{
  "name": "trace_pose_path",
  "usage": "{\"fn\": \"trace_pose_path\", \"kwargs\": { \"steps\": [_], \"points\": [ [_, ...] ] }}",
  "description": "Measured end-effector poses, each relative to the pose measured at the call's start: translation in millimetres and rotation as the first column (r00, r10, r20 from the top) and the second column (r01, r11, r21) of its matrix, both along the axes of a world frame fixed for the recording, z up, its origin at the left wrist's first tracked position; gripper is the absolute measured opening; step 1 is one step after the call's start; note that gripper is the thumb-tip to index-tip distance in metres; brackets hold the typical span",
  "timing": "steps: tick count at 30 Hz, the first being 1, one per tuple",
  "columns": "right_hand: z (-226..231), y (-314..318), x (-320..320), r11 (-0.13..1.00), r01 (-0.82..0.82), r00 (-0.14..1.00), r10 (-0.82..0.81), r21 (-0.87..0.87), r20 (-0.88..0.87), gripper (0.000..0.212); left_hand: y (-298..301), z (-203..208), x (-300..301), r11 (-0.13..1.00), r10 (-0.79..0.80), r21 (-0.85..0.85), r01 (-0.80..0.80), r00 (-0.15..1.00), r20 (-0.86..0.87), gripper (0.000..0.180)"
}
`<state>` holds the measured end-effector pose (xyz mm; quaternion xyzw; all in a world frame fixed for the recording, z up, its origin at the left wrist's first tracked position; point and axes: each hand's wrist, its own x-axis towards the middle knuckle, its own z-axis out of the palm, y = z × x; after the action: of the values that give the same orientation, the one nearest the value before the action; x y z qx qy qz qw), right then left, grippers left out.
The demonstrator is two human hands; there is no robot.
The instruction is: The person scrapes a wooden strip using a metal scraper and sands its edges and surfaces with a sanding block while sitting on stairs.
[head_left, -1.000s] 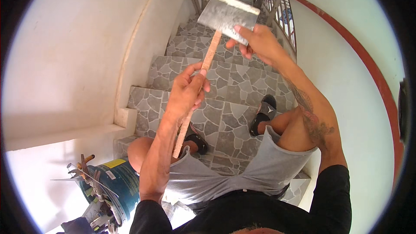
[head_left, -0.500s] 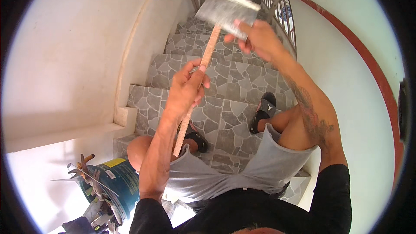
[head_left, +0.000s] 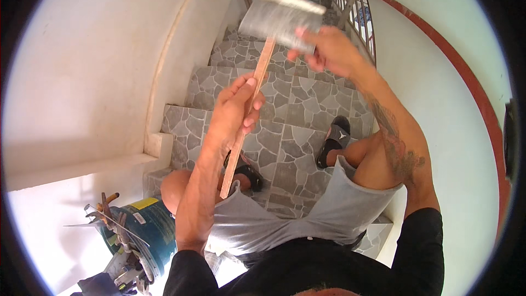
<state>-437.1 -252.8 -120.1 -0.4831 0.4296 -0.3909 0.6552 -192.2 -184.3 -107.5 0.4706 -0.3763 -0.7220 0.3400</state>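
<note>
My left hand (head_left: 236, 103) is closed around a long, thin wooden stick (head_left: 234, 160), which slants up and away from my lap. At the far end of the stick is a wide scraper (head_left: 280, 19), a grey rectangular blade with a thick pale strip along its far edge. My right hand (head_left: 330, 50) grips the scraper at its right side, thumb on top of the blade. The blade is slightly blurred. The stick's upper end meets the blade's near edge; I cannot tell whether they are joined.
I sit on a stairway with stone-pattern tiled steps (head_left: 307, 98). A dark green bucket (head_left: 159, 225) with tools hung on its rim stands at lower left. White walls (head_left: 98, 66) rise on both sides, and a metal railing (head_left: 364, 13) is at upper right.
The scraper has shifted slightly left and nearer, with its blade tilted differently. The stick has turned a little in my left hand, and both hands keep their hold.
</note>
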Motion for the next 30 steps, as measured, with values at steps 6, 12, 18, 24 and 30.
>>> {"fn": "trace_pose_path", "kwargs": {
  "steps": [6, 12, 18, 24, 30],
  "points": [
    [4.0, 9.7, -1.1, 0.98, -0.156, 0.984, 0.165, 0.121, -0.068, 0.038, -0.1, -4.5, 6.3, 0.999, -0.026, 0.021, 0.029, 0.99, -0.141, 0.034],
    [-3.1, 1.6, 1.8, 0.995, 0.032, 0.998, -0.037, 0.09, 0.05, 0.041, -2.7, -0.8, 2.3, 0.995, 0.007, 0.103, 0.013, 0.981, -0.194, 0.035],
    [-7.2, -4.8, 2.8, 0.996, 0.064, 0.996, -0.067, 0.061, 0.055, 0.04, -4.3, -6.9, 1.7, 0.999, 0.005, 0.047, 0.005, 0.978, -0.208, 0.038],
    [4.5, 10.5, 10.3, 0.992, -0.122, 0.982, 0.126, 0.038, -0.139, 0.041, -1.2, -5.1, 4.7, 1.0, 0.001, 0.013, 0.001, 0.985, -0.17, 0.041],
    [-0.3, 1.7, -2.6, 0.984, -0.149, 0.984, 0.158, 0.099, -0.086, 0.043, -1.4, -5.8, 5.3, 1.0, 0.003, -0.022, -0.005, 0.995, -0.099, 0.044]
  ]
}}
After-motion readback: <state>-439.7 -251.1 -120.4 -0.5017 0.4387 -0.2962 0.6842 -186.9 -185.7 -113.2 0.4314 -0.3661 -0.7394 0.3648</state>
